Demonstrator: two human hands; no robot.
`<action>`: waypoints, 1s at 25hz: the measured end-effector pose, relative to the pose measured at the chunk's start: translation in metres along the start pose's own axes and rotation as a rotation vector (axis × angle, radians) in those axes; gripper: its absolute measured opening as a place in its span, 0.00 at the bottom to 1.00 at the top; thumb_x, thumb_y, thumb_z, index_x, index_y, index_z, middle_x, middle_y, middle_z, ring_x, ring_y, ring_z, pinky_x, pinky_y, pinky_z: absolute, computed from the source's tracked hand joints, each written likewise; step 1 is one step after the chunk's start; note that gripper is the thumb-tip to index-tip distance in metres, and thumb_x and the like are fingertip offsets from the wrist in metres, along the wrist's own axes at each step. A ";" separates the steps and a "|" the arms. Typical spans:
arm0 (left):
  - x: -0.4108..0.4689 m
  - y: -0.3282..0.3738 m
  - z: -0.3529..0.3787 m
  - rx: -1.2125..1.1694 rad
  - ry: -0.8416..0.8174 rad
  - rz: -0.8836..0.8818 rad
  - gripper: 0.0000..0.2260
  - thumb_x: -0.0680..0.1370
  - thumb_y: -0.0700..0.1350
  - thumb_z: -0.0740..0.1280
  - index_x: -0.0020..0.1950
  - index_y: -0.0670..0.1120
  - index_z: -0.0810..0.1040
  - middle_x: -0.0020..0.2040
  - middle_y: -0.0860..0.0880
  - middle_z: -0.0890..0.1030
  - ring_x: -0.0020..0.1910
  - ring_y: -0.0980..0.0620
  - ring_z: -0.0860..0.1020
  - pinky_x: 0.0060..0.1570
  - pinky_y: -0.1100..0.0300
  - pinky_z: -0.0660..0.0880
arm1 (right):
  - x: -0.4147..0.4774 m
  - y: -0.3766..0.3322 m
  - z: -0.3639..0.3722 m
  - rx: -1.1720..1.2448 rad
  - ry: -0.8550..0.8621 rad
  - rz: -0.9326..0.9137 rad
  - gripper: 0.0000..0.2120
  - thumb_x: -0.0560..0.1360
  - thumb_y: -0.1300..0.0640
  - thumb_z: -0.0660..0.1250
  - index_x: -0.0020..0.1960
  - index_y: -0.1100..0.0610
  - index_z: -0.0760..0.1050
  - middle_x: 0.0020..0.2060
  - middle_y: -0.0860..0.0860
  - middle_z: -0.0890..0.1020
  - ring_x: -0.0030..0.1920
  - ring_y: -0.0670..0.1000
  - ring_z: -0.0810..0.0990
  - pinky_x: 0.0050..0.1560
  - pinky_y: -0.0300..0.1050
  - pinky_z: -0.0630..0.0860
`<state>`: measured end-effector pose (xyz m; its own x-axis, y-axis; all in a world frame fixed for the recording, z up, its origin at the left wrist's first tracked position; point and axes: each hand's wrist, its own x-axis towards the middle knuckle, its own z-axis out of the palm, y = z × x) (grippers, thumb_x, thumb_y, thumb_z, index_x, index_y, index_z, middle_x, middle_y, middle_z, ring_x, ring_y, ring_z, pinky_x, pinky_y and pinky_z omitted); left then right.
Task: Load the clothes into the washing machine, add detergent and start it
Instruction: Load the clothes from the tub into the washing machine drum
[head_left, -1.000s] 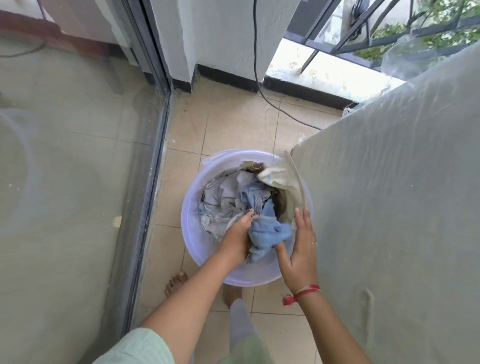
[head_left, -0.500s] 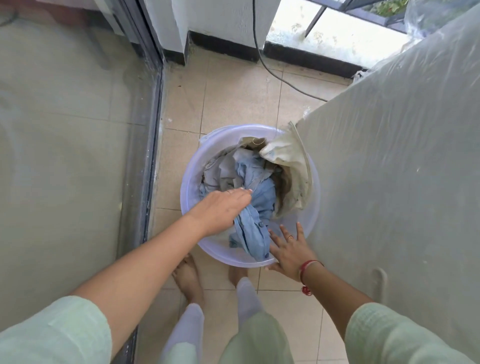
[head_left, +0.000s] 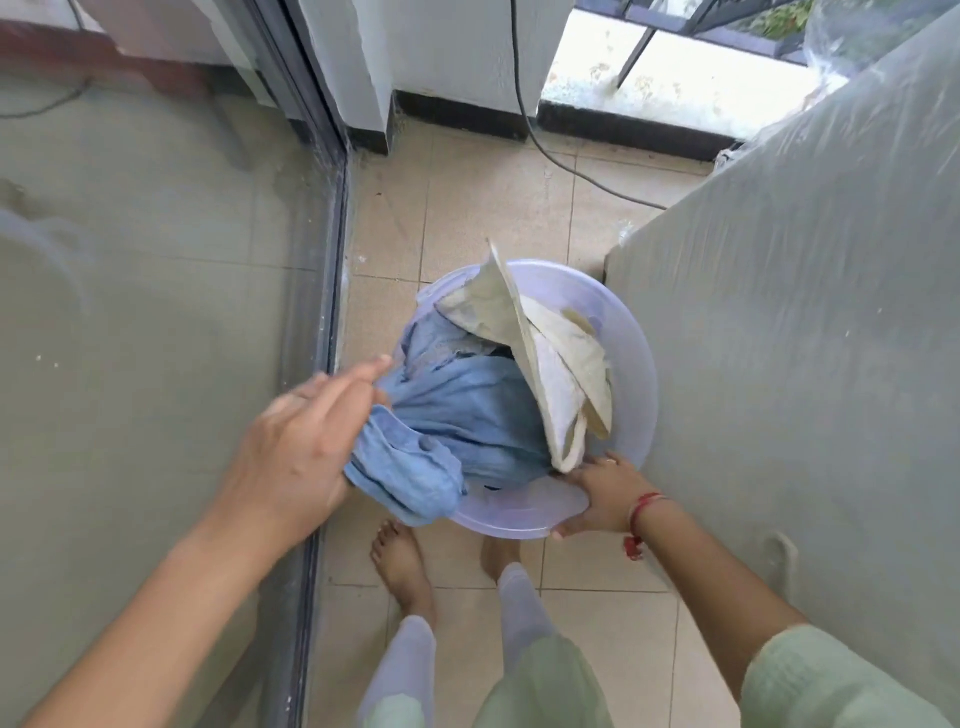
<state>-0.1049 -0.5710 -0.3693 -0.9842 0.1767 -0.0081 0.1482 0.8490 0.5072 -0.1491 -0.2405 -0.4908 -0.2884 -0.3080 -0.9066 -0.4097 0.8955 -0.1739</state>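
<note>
A pale lilac plastic tub (head_left: 631, 374) stands on the tiled floor in front of my bare feet. It holds a blue garment (head_left: 457, 415) and a stiff cream cloth (head_left: 550, 364) that sticks up out of it. My left hand (head_left: 296, 452) grips a bunched part of the blue garment and holds it lifted above the tub's left rim. My right hand (head_left: 597, 493), with a red thread at the wrist, clasps the tub's near rim. On the right stands the washing machine (head_left: 810, 338), wrapped in a clear plastic cover.
A glass sliding door (head_left: 156, 312) with a dark frame runs along the left. A black cable (head_left: 545, 140) trails down the wall and across the floor behind the tub. A low ledge and railing (head_left: 675, 67) close the far side. The floor strip between door and machine is narrow.
My left hand has pulled the blue garment up and to the left, out over the tub's rim. My right hand has moved from the clothes to the tub's near rim.
</note>
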 end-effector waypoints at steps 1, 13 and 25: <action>-0.003 0.003 0.012 -0.005 -0.060 0.007 0.15 0.69 0.38 0.59 0.55 0.45 0.70 0.65 0.46 0.75 0.50 0.44 0.80 0.44 0.53 0.78 | -0.006 -0.002 -0.009 0.183 0.077 0.036 0.31 0.67 0.34 0.67 0.65 0.48 0.71 0.61 0.50 0.78 0.61 0.53 0.75 0.61 0.46 0.69; -0.007 -0.014 0.054 -0.013 -0.168 -0.096 0.16 0.70 0.40 0.63 0.57 0.45 0.69 0.66 0.47 0.73 0.62 0.49 0.72 0.52 0.53 0.75 | 0.048 -0.073 -0.037 -0.227 0.909 -0.264 0.29 0.75 0.53 0.61 0.74 0.46 0.56 0.74 0.51 0.63 0.68 0.65 0.68 0.62 0.72 0.62; -0.024 -0.007 0.056 -0.023 -0.262 -0.182 0.22 0.63 0.35 0.71 0.54 0.47 0.70 0.67 0.46 0.70 0.61 0.44 0.75 0.56 0.51 0.73 | 0.041 -0.083 -0.047 0.101 1.085 -0.103 0.31 0.66 0.69 0.62 0.69 0.59 0.66 0.68 0.60 0.69 0.63 0.61 0.70 0.64 0.53 0.69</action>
<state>-0.0768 -0.5531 -0.4205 -0.9355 0.1476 -0.3211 -0.0333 0.8677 0.4960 -0.1678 -0.3423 -0.4951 -0.8859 -0.4581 -0.0734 -0.4173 0.8559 -0.3053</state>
